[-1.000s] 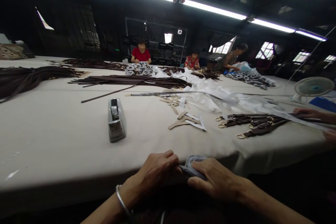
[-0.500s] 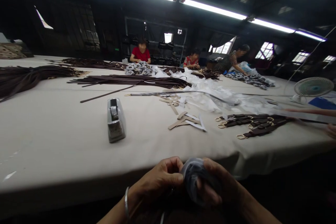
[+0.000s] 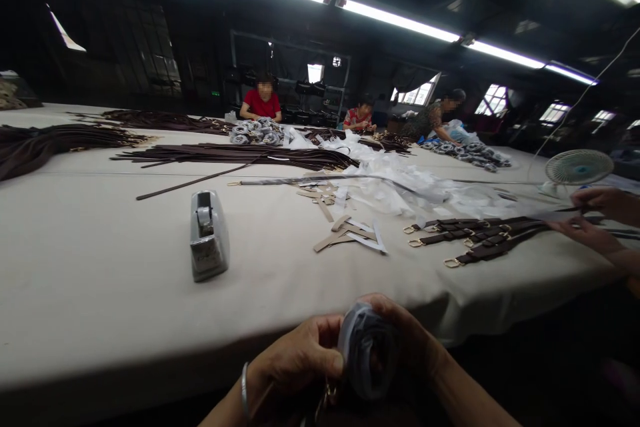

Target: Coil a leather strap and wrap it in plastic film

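Near the table's front edge, a strap rolled into a coil and wrapped in translucent plastic is between my two hands. My left hand, with a bangle at the wrist, pinches the coil's left side. From behind and to the right, my right hand curls round the coil; some of its fingers are hidden. Below my left hand a gold metal clasp dangles in the shadow. A tape dispenser stands on the table ahead and to the left.
On the table lie brown straps with gold buckles, tan and white strips, crumpled plastic wrap and a strap bundle. A co-worker's hands hold a strip at right, near a fan. Several people sit or stand across.
The coil has turned so its open round side faces me more, and my right fingers have left its centre. A clasp now shows below. The co-worker's hands have come into view at right.
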### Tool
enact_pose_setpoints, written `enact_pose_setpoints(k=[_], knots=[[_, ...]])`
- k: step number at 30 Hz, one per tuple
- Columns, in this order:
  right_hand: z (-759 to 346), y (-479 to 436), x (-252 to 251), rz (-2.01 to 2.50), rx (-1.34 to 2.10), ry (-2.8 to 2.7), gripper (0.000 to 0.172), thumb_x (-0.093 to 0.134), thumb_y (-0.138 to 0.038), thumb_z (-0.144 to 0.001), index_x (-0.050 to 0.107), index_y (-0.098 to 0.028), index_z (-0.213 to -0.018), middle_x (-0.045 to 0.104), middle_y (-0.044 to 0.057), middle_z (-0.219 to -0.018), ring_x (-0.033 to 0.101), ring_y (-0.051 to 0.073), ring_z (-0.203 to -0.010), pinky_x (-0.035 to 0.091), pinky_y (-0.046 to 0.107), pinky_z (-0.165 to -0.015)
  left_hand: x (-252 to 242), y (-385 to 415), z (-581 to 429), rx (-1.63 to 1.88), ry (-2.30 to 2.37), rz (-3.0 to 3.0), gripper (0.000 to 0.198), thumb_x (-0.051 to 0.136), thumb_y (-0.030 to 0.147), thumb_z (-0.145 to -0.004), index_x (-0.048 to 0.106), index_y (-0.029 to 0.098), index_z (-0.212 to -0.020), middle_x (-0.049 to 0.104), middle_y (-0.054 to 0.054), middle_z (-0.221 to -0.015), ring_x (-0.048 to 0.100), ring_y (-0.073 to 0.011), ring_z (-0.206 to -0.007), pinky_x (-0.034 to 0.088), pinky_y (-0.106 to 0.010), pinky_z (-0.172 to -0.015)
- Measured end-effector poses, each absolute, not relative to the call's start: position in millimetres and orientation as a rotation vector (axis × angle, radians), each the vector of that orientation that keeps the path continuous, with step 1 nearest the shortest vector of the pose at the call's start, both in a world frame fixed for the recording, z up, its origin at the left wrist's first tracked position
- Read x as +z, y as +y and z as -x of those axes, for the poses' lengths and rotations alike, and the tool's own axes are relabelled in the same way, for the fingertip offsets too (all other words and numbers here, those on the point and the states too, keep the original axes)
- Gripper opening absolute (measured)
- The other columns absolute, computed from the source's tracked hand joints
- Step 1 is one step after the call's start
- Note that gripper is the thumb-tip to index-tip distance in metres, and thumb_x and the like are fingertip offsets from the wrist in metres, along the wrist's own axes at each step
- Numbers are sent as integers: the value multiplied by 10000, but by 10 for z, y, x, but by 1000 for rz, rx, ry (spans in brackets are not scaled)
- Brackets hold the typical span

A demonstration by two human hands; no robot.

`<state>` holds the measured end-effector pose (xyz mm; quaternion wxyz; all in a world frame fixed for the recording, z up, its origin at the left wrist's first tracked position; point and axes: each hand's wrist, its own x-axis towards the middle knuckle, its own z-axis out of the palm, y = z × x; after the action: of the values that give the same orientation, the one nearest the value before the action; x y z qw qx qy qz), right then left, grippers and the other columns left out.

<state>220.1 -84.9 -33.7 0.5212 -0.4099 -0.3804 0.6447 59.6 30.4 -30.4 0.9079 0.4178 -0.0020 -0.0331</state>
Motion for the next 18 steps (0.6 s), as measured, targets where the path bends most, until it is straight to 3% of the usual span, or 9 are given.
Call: enact_pose_setpoints(k=[4, 9, 13, 15, 18], knots=[[-2338, -662, -396, 1133, 1275, -921, 544, 640, -669, -790, 641, -127, -762, 587, 22, -635, 508, 127, -550, 380, 238, -529, -305, 534, -592, -90, 178, -1107, 356, 826, 280, -583, 626, 141, -843, 579, 16, -742, 501, -128, -652, 370, -239, -631], [-2407, -435, -362, 1267, 1093, -914, 409, 644, -550, -880, 696, -159, -989, 671, 45, -910, 610, 171, -812, 454, 287, -746, 38, 686, -441, 247, 214, -1988, 139, 679, 154, -718, 598, 197, -822, 573, 32, -901, 514, -138, -795, 373, -234, -684], [-2450, -293, -202, 1333, 970, -1122, 347, 643, -502, -897, 721, -178, -995, 666, 87, -1142, 593, 242, -1089, 429, 361, -970, 94, 664, -412, 518, 145, -2694, 189, 605, 64, -790, 565, 204, -911, 624, -15, -1022, 565, -189, -877, 425, -286, -747], [-2465, -194, -177, 1374, 881, -1193, 315, 655, -480, -885, 721, -183, -966, 636, 91, -1221, 571, 256, -1143, 435, 367, -975, -65, 681, -480, 594, 144, -2976, 140, 566, 52, -840, 568, 182, -891, 637, -51, -934, 580, -222, -829, 437, -315, -686], [-2465, -25, -282, 1532, 708, -1253, 222, 694, -395, -834, 695, -173, -838, 654, 81, -1142, 605, 238, -1012, 478, 341, -827, -365, 788, -587, 591, 217, -3072, 156, 515, 26, -878, 576, 170, -883, 637, -47, -853, 590, -215, -767, 447, -307, -642]])
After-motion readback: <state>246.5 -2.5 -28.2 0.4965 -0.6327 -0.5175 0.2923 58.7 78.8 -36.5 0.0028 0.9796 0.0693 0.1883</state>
